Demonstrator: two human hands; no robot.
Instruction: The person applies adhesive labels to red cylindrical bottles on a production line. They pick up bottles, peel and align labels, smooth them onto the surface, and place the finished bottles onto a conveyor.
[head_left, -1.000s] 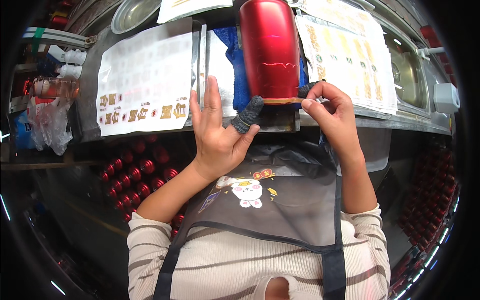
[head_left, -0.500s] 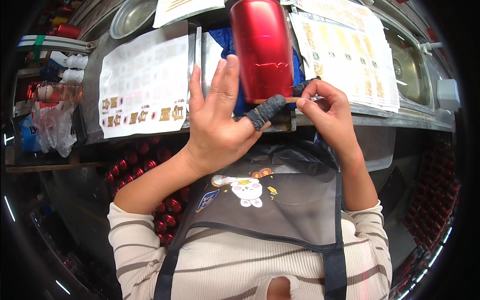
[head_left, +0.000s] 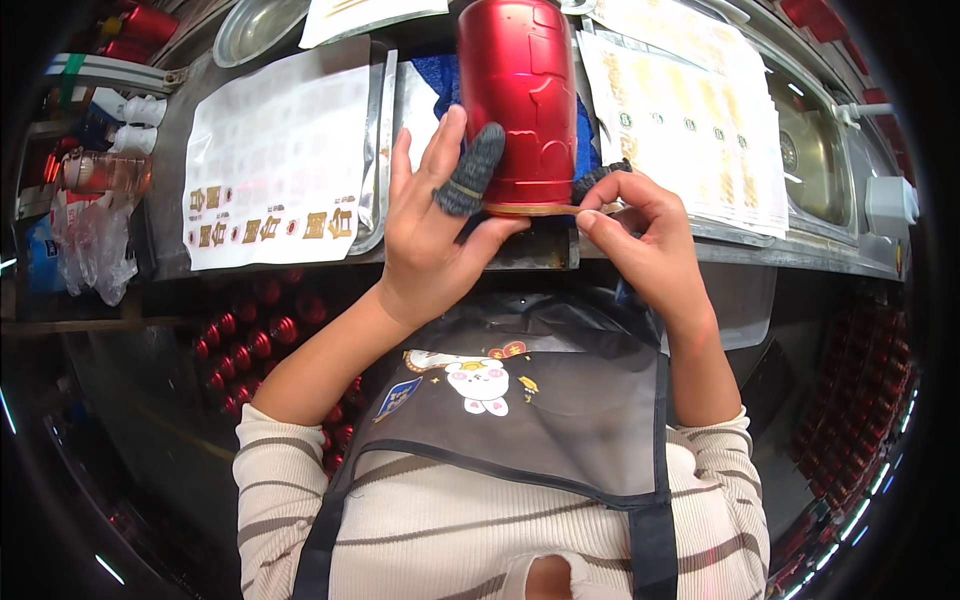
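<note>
A shiny red metallic bottle [head_left: 515,95] with raised outlines lies over a blue cloth [head_left: 586,135], its near end toward me. A thin gold strip [head_left: 548,211] runs along that near end. My right hand [head_left: 645,235] pinches the strip's right end between thumb and forefinger; its other fingers are partly hidden. My left hand [head_left: 430,235] is spread at the bottle's left side. Its forefinger, in a dark grey knit finger sleeve [head_left: 468,172], lies against the bottle, and its thumb reaches under the near end by the strip. Another dark knit sleeve shows behind my right hand.
Translucent sheets with gold print lie on the left [head_left: 275,155] and in a stack on the right [head_left: 690,130]. A metal bowl [head_left: 258,30] stands at the back left, a metal basin [head_left: 825,150] at the right. Rows of red bottles [head_left: 850,400] fill both sides below.
The bottle has turned, and raised outlines now face up. My left forefinger has moved from the strip up onto the bottle's side. My right hand keeps its pinch.
</note>
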